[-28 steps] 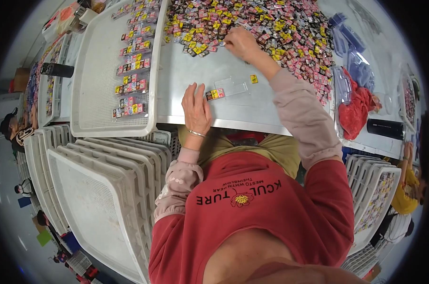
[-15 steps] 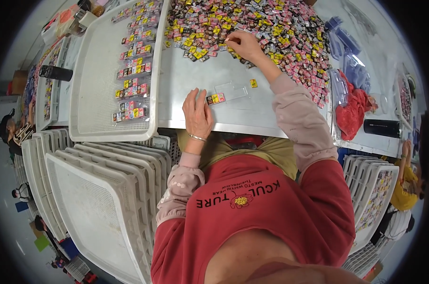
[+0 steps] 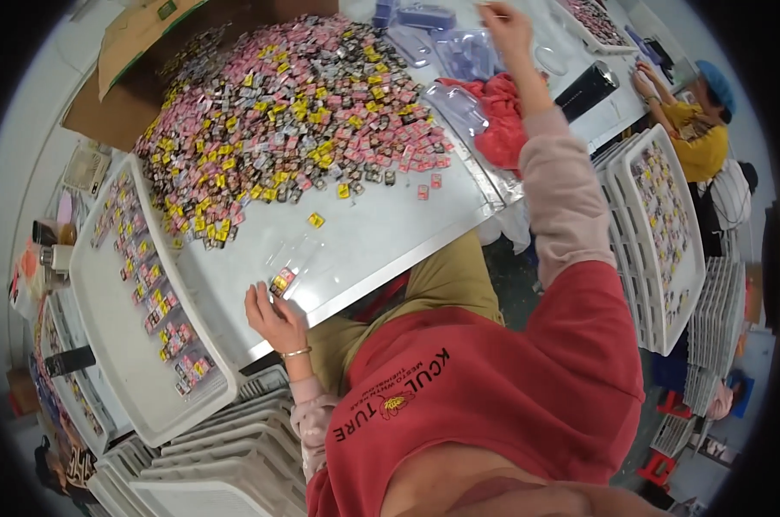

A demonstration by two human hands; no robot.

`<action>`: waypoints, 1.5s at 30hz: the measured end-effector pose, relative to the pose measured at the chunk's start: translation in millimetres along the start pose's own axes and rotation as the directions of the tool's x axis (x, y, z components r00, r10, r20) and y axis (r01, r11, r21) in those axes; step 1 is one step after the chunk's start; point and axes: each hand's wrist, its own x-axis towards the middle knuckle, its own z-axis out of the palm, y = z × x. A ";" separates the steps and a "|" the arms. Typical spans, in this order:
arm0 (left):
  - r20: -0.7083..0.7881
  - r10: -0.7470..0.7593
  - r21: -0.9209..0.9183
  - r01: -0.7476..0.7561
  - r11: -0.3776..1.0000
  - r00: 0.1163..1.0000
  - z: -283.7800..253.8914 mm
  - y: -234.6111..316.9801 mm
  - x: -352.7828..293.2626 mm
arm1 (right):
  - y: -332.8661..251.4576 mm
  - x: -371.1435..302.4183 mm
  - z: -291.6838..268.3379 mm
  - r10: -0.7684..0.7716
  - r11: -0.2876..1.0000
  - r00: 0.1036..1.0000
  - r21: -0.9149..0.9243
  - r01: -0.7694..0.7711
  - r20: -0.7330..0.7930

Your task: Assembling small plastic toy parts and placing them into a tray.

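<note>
My left hand (image 3: 275, 320) lies at the table's near edge with its fingers stretched out and somewhat apart. Right beside its fingertips, a few small square pieces (image 3: 281, 281) in yellow and pink sit at the near end of a clear plastic tray (image 3: 297, 252). One loose yellow piece (image 3: 316, 221) lies a little beyond the tray. Far off to the right, my right hand (image 3: 509, 28) is raised over bluish clear plastic packs (image 3: 469, 53). Its fingers are bent together at the picture's top; what is between them, if anything, is too small to make out.
A big heap of small pieces (image 3: 261, 121) covers the far table, against a cardboard box (image 3: 105, 112). At left stands a white tray (image 3: 114, 345) with filled packs. A red cloth (image 3: 500, 125) and black bottle (image 3: 588, 90) lie at right. Another person in yellow (image 3: 698, 142) works beyond.
My right hand has left the heap and gone far right to the plastic packs. My left hand stays beside the clear tray. The whole view has turned toward the right.
</note>
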 end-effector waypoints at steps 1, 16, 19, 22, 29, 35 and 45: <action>0.007 0.005 0.017 -0.005 1.000 1.000 0.4 -2.5 -0.9 | 14.6 14.3 -26.4 -0.170 0.951 0.980 -0.279 0.135 -0.105; -0.021 -0.028 0.041 0.029 0.999 0.999 -1.9 -0.3 7.3 | -2.9 -16.8 30.5 -0.073 0.890 0.899 -0.378 0.254 0.432; -0.039 -0.093 0.070 0.095 0.993 0.995 -16.7 -3.4 -4.0 | -121.2 -105.3 146.0 -0.292 0.929 0.609 0.067 0.363 0.738; -0.042 -0.080 0.024 0.081 0.996 0.996 -13.4 -0.7 -0.9 | -152.2 -170.5 231.5 -0.418 0.899 0.495 0.267 0.348 0.762; -0.041 -0.105 -0.014 0.104 0.994 0.994 -12.9 -5.7 0.1 | -180.3 -242.8 326.3 -0.292 0.721 0.380 -0.059 0.690 0.877; -0.112 -0.162 -0.131 0.147 0.980 0.980 -14.8 -10.7 0.1 | -173.5 -238.9 310.9 -0.518 0.768 0.541 0.082 0.635 0.662; -0.107 -0.159 -0.189 0.137 0.972 0.981 -14.8 -6.3 -0.8 | -235.8 -286.5 188.2 -0.193 0.678 0.404 0.419 -0.604 0.894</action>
